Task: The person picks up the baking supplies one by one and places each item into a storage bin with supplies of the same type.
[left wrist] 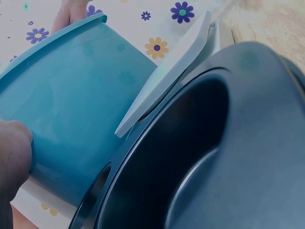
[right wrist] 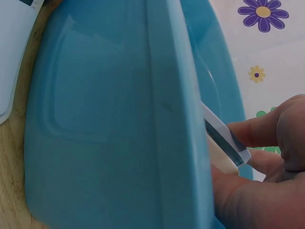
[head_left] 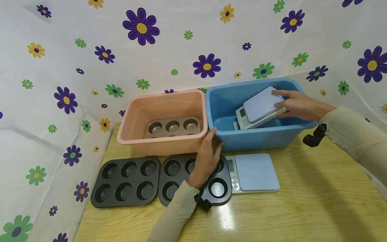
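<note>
My right hand (head_left: 299, 106) grips a white kitchen scale (head_left: 263, 105) by its right end, thumb below and fingers on top. The scale is tilted inside the blue plastic bin (head_left: 251, 137), its display end lower. In the right wrist view the fingers pinch the edge of the scale (right wrist: 228, 138) just behind the bin wall. A small pale piece under the scale's lower end is mostly hidden. My left hand (head_left: 205, 161) touches the bins where their rims meet, above a dark muffin tin (head_left: 173, 179). Its thumb (left wrist: 14, 152) lies against the blue wall in the left wrist view.
Left of the blue bin stands a peach bin (head_left: 163, 146) with a muffin tin (head_left: 173, 126) inside. Another muffin tin (head_left: 125, 181) lies on the wooden table (head_left: 302, 208) at left. A second kitchen scale (head_left: 257, 173) lies before the blue bin. A flowered cloth (head_left: 169, 50) hangs behind.
</note>
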{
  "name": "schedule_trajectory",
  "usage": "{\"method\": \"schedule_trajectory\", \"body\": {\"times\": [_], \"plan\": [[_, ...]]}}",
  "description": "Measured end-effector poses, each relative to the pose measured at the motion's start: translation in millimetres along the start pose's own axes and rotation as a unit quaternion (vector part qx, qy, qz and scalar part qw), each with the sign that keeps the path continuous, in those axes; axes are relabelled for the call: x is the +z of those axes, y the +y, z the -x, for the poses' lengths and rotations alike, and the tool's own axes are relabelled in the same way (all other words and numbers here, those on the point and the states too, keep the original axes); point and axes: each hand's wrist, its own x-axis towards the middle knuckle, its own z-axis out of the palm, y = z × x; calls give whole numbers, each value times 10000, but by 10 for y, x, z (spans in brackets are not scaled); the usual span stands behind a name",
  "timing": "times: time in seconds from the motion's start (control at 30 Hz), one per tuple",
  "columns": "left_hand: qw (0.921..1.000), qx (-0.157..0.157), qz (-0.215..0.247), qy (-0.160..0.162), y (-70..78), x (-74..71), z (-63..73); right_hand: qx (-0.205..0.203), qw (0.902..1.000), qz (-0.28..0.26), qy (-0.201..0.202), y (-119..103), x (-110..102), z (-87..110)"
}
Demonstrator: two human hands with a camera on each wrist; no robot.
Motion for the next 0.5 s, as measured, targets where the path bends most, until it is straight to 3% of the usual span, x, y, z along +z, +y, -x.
{"method": "schedule_trajectory", "body": {"times": [0.4,0.5], "plan": [[10000,80,-28,47,-8,13,2,33,9995,276,-114,61,87,-50],[10000,48,-24,35,-7,11,5,78,9978,658,-24,55,77,-39]]}}
